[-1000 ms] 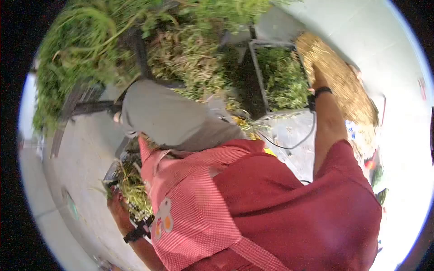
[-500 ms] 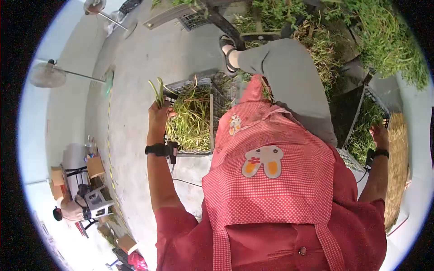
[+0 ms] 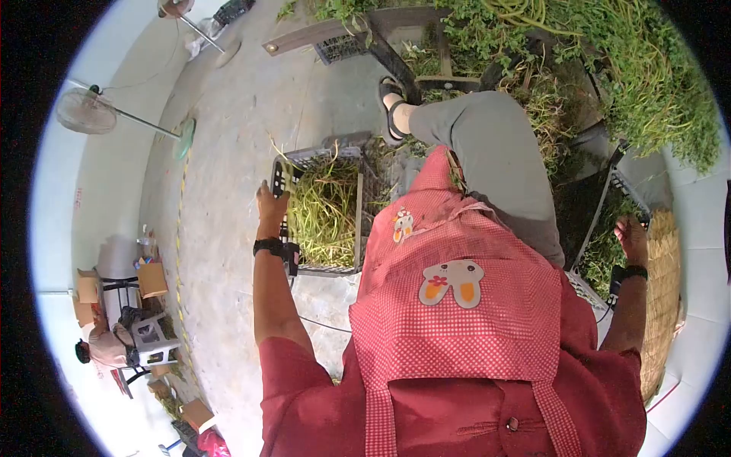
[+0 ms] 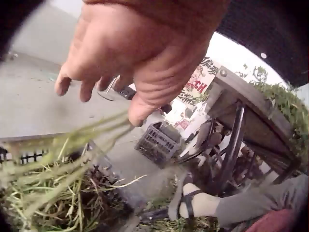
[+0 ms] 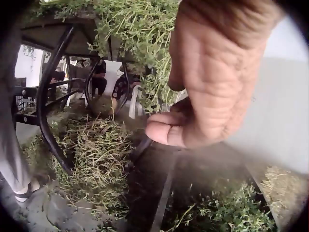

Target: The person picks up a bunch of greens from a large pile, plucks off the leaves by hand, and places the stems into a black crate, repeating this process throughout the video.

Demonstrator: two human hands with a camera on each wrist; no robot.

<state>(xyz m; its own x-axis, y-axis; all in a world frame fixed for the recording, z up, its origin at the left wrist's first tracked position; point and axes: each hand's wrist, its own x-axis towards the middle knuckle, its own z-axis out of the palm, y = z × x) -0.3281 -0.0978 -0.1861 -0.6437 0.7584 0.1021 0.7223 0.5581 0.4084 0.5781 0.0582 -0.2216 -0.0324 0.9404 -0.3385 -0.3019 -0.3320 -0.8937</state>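
Observation:
My left hand [image 3: 272, 207] is beside the left rim of a dark crate [image 3: 356, 217] filled with yellow-green stems [image 3: 324, 206]. Its fingers [image 4: 87, 89] are spread in the left wrist view, with blurred stems [image 4: 72, 145] below the thumb, over the crate's contents. Whether the thumb still touches a stem end is unclear. On the other side my right hand [image 3: 632, 238] hovers over a crate of leafy greens [image 3: 600, 251]. In the right wrist view, the hand [image 5: 217, 82] has loosely bent fingers and nothing visible in them.
Leafy stems [image 3: 632, 84] overhang a table at the upper right, with cut stems [image 5: 96, 150] on the floor beneath. A woven straw mat [image 3: 664, 297] stands right of the greens crate. Fans [image 3: 86, 112], a seated person [image 3: 106, 346] and boxes are at the left.
My left hand has loosened from the upright bunch of green stems, which has dropped toward the left crate. Both hands were farther apart from this pose a second ago, when the view was turned sideways.

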